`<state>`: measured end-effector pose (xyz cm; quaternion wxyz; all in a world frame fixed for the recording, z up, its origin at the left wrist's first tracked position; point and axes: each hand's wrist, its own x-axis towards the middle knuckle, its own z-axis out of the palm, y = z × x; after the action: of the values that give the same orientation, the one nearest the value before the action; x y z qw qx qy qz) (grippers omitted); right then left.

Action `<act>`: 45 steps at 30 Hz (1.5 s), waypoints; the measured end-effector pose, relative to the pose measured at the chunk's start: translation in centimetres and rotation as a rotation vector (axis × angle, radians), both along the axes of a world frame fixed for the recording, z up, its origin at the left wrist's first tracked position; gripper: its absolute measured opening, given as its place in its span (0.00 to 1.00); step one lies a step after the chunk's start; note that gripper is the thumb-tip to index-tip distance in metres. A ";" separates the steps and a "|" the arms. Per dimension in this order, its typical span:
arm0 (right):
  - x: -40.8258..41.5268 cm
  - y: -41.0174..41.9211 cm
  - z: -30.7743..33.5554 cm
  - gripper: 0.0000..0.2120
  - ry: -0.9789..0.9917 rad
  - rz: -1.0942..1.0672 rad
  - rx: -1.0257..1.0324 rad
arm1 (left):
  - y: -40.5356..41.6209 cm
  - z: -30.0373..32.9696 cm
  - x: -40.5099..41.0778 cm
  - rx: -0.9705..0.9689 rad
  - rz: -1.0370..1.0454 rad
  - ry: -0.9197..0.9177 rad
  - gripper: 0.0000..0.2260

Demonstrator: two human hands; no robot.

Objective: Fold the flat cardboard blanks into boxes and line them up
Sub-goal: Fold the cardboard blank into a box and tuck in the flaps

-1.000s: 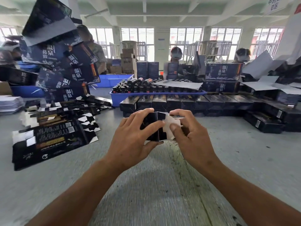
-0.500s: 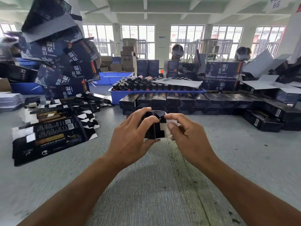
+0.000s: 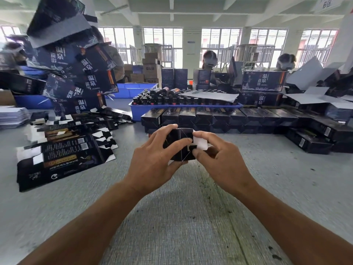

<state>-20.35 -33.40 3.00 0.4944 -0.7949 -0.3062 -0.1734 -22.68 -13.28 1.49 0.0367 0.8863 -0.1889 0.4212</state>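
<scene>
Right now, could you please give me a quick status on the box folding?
Left hand and right hand both grip the box. White end flap not yet tucked. Nothing in the way.

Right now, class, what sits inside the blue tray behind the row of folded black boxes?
The blue tray holds dark bottles standing upright, with a few lying on top. A grey sheet covers its right part, so what lies under that cannot be seen.

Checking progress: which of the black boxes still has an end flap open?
The box gripped in both hands, white flap sticking out; the row of boxes behind shows closed ends.
</scene>
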 end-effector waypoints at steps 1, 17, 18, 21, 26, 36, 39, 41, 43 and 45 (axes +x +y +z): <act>0.0 0.0 0.0 0.19 -0.012 -0.008 0.009 | 0.0 0.0 0.0 0.002 -0.001 -0.005 0.26; -0.4 0.4 -0.3 0.16 0.013 0.050 0.094 | -0.3 0.3 -0.4 -0.039 -0.013 -0.082 0.30; -0.5 0.4 -0.3 0.17 0.024 0.066 0.106 | -0.3 0.3 -0.5 -0.066 -0.009 -0.077 0.33; -0.4 0.5 -0.3 0.12 0.052 0.075 0.174 | -0.5 0.6 -0.7 -0.105 0.021 -0.066 0.39; 0.3 0.4 -0.3 0.09 0.160 0.092 0.242 | -1.3 0.2 -0.6 -0.092 0.023 -0.064 0.41; 0.1 0.4 -0.3 0.07 0.111 0.036 0.255 | -1.8 0.1 -0.6 -0.112 -0.034 -0.042 0.35; 0.0 0.5 -0.5 0.06 0.077 -0.036 0.229 | -2.0 0.2 -0.7 -0.116 -0.041 -0.041 0.35; -0.1 0.6 -0.5 0.06 0.052 -0.069 0.213 | -2.1 0.3 -0.7 -0.123 -0.043 -0.033 0.35; -0.2 0.6 -0.5 0.06 0.031 -0.081 0.190 | -2.1 0.3 -0.8 -0.135 -0.044 -0.024 0.34; -0.1 0.6 -0.5 0.07 0.022 -0.069 0.170 | -2.1 0.5 -0.9 -0.152 -0.039 -0.010 0.35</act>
<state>-20.49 -32.83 2.46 0.5573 -0.7618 -0.2573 -0.2070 -23.62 -15.35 1.97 0.1110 0.8749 -0.1738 0.4381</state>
